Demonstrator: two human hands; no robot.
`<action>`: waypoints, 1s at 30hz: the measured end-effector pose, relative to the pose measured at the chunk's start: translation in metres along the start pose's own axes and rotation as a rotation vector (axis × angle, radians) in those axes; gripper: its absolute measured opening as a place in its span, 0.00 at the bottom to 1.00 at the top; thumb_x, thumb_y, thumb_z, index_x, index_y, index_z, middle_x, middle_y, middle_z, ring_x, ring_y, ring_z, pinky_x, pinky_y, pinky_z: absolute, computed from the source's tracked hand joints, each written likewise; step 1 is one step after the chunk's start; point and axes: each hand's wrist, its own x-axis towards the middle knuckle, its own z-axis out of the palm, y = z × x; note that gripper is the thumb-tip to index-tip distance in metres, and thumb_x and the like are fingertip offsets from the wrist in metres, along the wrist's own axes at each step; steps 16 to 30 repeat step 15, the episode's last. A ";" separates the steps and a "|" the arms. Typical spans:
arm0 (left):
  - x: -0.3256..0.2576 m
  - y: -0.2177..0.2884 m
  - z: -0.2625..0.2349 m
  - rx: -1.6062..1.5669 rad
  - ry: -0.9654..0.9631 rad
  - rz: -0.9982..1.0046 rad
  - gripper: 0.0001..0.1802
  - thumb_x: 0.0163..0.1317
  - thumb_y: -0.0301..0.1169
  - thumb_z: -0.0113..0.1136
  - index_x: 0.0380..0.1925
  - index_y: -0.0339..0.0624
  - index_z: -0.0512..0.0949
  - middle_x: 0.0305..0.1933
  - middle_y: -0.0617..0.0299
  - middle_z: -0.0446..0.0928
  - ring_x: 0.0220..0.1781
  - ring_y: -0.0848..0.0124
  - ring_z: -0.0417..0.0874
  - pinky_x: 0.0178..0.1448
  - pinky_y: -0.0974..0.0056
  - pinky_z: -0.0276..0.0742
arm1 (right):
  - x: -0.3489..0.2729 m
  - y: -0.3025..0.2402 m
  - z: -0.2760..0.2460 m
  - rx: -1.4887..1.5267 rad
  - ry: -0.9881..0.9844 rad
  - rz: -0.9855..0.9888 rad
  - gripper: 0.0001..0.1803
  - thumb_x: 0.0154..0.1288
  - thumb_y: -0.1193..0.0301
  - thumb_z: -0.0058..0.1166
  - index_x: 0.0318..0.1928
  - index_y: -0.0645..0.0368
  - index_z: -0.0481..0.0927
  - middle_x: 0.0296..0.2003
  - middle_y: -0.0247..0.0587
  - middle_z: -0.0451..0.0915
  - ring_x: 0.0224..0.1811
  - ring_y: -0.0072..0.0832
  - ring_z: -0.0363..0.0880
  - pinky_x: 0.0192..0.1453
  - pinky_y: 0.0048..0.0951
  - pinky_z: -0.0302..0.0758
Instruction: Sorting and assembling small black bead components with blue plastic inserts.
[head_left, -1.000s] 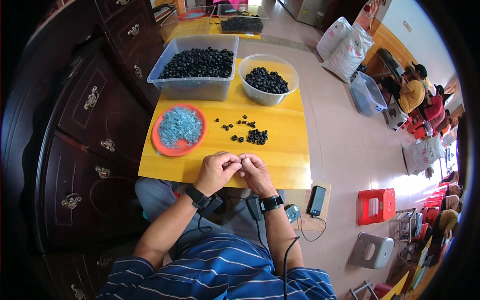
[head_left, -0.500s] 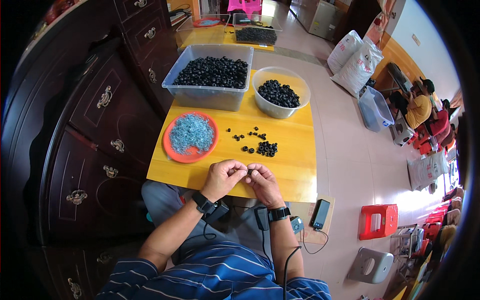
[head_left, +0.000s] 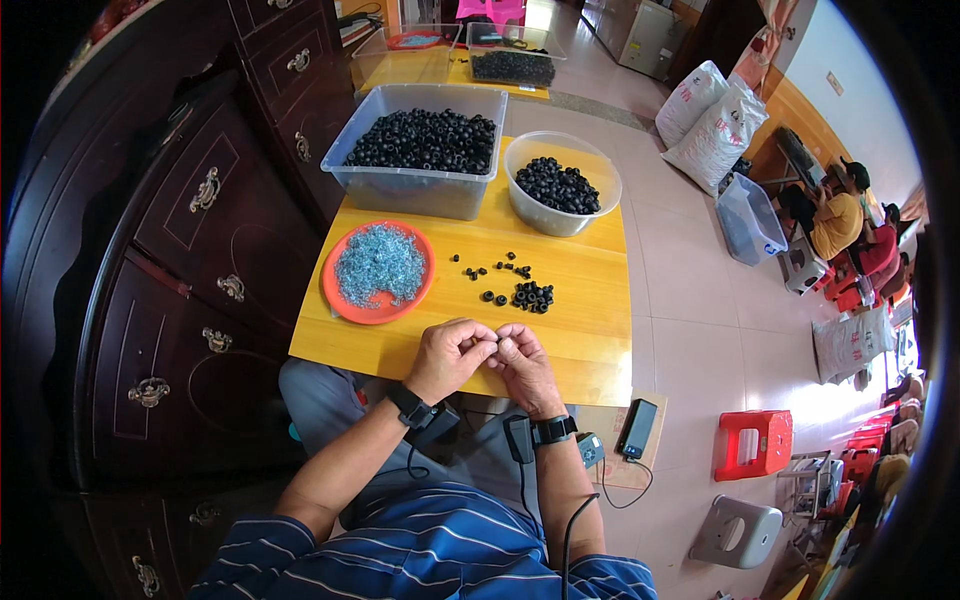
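My left hand (head_left: 452,358) and my right hand (head_left: 528,372) meet fingertip to fingertip over the near edge of the yellow table. A small black ring-shaped part is pinched in my right hand, mostly covered by the fingers. My left thumb and forefinger are pressed together against it; whatever they grip is too small to make out. Beyond my hands lies a cluster of black ring-shaped parts (head_left: 533,297), with smaller black pieces (head_left: 512,268) scattered behind. An orange plate (head_left: 333,300) to the left bears a heap of tiny clear-bluish pieces (head_left: 380,262).
A clear rectangular bin (head_left: 410,192) and a round tub (head_left: 560,222), both with black parts, stand at the table's (head_left: 400,345) far side. Dark cabinets (head_left: 200,260) border the left. A red stool (head_left: 752,445), grey stool (head_left: 738,532) and phone (head_left: 640,428) are to the right.
The black part between my fingertips shows less now, more covered by the fingers. My hands stay nearly in place, and the view has shifted slightly.
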 end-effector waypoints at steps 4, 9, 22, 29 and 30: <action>0.003 0.000 0.000 0.083 -0.001 0.061 0.02 0.59 0.20 0.65 0.31 0.34 0.81 0.28 0.65 0.80 0.28 0.81 0.80 0.31 0.73 0.74 | 0.000 -0.002 -0.001 0.002 0.009 0.013 0.10 0.71 0.70 0.57 0.49 0.57 0.75 0.39 0.33 0.79 0.38 0.22 0.79 0.49 0.25 0.79; 0.008 0.002 -0.004 0.011 -0.054 0.031 0.02 0.57 0.20 0.66 0.30 0.34 0.81 0.28 0.64 0.80 0.27 0.81 0.80 0.32 0.73 0.75 | 0.000 -0.003 -0.005 0.026 -0.037 0.019 0.09 0.71 0.70 0.55 0.48 0.58 0.76 0.39 0.34 0.80 0.38 0.22 0.80 0.48 0.26 0.79; 0.007 -0.004 -0.004 -0.044 -0.060 -0.028 0.02 0.57 0.21 0.66 0.30 0.36 0.82 0.28 0.62 0.81 0.28 0.76 0.83 0.33 0.71 0.77 | -0.001 -0.001 -0.009 0.029 -0.062 0.016 0.08 0.74 0.70 0.51 0.48 0.59 0.76 0.38 0.34 0.80 0.38 0.22 0.80 0.49 0.26 0.79; 0.007 -0.004 -0.004 -0.044 -0.060 -0.028 0.02 0.57 0.21 0.66 0.30 0.36 0.82 0.28 0.62 0.81 0.28 0.76 0.83 0.33 0.71 0.77 | -0.001 -0.001 -0.009 0.029 -0.062 0.016 0.08 0.74 0.70 0.51 0.48 0.59 0.76 0.38 0.34 0.80 0.38 0.22 0.80 0.49 0.26 0.79; 0.007 -0.004 -0.004 -0.044 -0.060 -0.028 0.02 0.57 0.21 0.66 0.30 0.36 0.82 0.28 0.62 0.81 0.28 0.76 0.83 0.33 0.71 0.77 | -0.001 -0.001 -0.009 0.029 -0.062 0.016 0.08 0.74 0.70 0.51 0.48 0.59 0.76 0.38 0.34 0.80 0.38 0.22 0.80 0.49 0.26 0.79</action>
